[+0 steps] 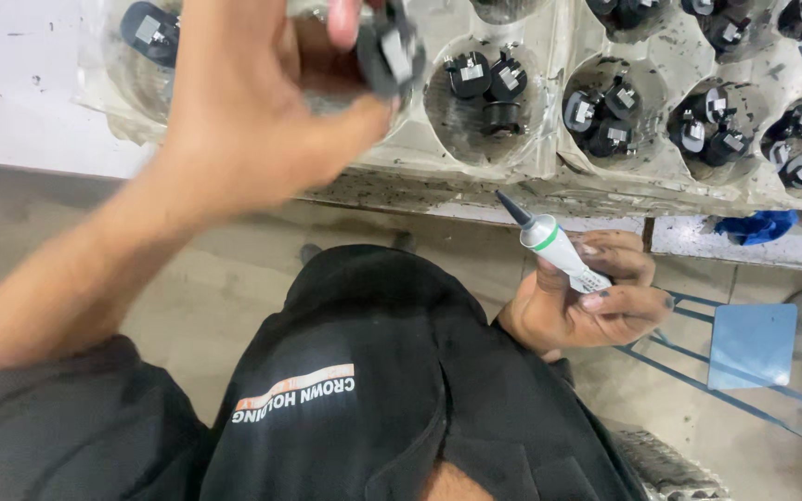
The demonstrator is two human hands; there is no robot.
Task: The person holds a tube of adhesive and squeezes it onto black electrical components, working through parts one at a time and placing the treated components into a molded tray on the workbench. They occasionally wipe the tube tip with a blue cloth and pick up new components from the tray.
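Pinched in the left hand (252,102), a small black part (387,51) sits raised over the far tray (549,176). Nearer and to the right, the right hand (591,292) grips a white tube (557,249), its dark nozzle slanting up-left toward that part.

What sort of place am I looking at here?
Probably a small assembly workshop: a moulded tray holds many small black parts, the right hand holds a glue tube, and the left hand lifts one part.
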